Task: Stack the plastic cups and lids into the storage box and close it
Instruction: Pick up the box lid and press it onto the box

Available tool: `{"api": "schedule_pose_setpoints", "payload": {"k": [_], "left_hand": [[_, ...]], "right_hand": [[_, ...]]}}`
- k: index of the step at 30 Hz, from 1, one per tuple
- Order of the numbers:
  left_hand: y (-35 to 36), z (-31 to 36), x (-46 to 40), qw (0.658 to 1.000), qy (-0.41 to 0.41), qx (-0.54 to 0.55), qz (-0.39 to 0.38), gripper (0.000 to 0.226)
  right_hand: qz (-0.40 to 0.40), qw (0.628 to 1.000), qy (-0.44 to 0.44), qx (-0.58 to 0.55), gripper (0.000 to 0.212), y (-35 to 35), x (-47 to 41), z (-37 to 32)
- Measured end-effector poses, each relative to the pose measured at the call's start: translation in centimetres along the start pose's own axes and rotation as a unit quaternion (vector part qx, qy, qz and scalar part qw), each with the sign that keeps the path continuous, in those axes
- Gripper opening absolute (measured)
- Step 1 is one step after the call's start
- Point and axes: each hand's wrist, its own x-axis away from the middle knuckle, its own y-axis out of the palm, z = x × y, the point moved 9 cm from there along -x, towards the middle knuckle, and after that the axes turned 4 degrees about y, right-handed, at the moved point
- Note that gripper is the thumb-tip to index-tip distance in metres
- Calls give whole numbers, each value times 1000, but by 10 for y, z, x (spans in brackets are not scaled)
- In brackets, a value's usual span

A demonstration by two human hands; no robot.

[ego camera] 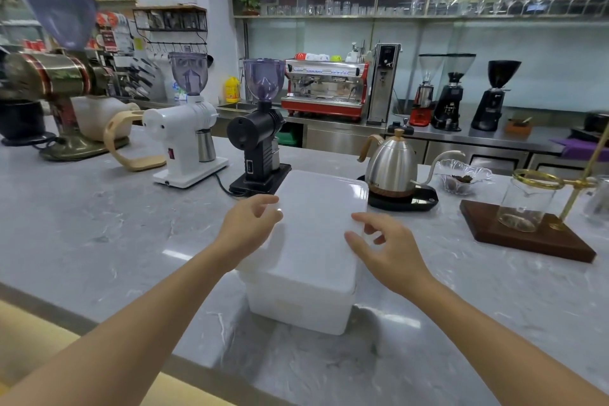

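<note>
A white translucent storage box [296, 303] stands on the grey marble counter in front of me, with its white lid [316, 224] lying flat on top. My left hand [247, 224] hovers at the lid's left edge, fingers loosely curled and apart, holding nothing. At the lid's right edge is my right hand [385, 247], fingers spread, also with nothing in it. Whether the fingertips touch the lid I cannot tell. No cups or loose lids show; the box's contents are hidden.
Behind the box stand a black grinder [260, 142], a white grinder [188, 135] and a steel kettle [392, 168] on a black base. To the right are a glass dish [461, 175] and a wooden drip stand [527, 237] with a glass jar. Near counter edge runs below my arms.
</note>
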Motion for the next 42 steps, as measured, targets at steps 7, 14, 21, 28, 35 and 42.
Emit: {"api": "schedule_pose_setpoints", "payload": {"k": [7,14,21,28,35,42], "left_hand": [[15,-13,2,999,-13,-27,-35,46],[18,-17,2,998,-8,-47,-49,44],[12,-30,1,999,-33,-7,-42,37],[19,-35,2,998,-41,3,-42,38],[61,-13,-5,997,-23,-21,-64,44],[124,15,-21,994,-2,-18,-105,49]], "right_hand": [[-24,998,54,9,37,8,3,13],[-52,993,103,-20,36,20,5,22],[-65,990,119,-49,39,26,10,22],[-88,978,145,-123,45,38,15,29],[-60,963,207,-162,50,10,12,51],[-41,950,269,-155,51,-32,3,82]]}}
